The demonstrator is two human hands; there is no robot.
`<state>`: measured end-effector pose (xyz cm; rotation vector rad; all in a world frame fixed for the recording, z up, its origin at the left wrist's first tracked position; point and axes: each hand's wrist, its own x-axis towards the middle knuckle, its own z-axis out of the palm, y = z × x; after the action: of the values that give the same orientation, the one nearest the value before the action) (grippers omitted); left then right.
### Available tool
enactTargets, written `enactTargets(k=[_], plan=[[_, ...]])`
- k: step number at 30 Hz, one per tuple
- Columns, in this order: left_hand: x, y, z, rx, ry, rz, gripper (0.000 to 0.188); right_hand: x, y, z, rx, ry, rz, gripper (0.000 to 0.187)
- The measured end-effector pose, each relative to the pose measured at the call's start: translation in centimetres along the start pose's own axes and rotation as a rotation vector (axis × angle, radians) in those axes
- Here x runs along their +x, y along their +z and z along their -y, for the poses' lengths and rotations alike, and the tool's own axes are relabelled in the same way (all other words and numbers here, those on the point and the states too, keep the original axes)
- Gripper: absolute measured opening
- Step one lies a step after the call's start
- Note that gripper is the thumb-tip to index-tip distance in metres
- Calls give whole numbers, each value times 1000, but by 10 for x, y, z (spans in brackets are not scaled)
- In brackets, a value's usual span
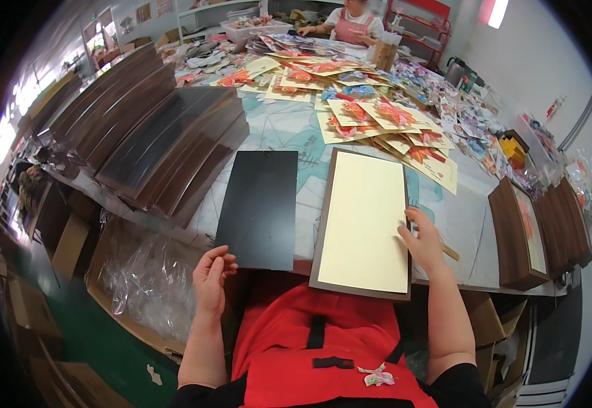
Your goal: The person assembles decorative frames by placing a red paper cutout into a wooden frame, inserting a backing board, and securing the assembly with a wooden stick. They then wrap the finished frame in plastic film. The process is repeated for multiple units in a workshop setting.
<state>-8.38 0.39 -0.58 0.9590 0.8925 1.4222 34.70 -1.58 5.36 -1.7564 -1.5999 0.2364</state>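
Note:
A brown picture frame (319,266) lies before me at the table's front edge, its lower end jutting past the edge. Inside it is a blank cream panel (364,224). My right hand (424,243) rests at the frame's right side, its fingers apart and their tips at the border and the cream surface. To the left lies a flat black panel (258,211). My left hand (211,277) is at that panel's lower left corner, fingers curled and covering the corner. Whether they pinch the panel is hidden.
Tall stacks of brown frames (167,149) stand at left, with more frames (520,234) at right. Cream cards with red decorations (384,115) are heaped behind. An open carton (150,292) holds clear plastic. Another person (354,27) works across the table.

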Motion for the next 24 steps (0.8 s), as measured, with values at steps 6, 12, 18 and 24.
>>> enactTargets(k=[6,12,18,24], plan=[[3,-2,3,6,-42,-62,22,17,31,-8,-441,-139,3,54],[-1,-10,5,46,-64,-118,21,53,10,30,-341,77,452,57],[5,-13,7,141,9,-186,20,80,49,-15,-554,-137,-11,55],[4,-17,10,191,38,-244,20,109,33,2,-499,53,349,65]])
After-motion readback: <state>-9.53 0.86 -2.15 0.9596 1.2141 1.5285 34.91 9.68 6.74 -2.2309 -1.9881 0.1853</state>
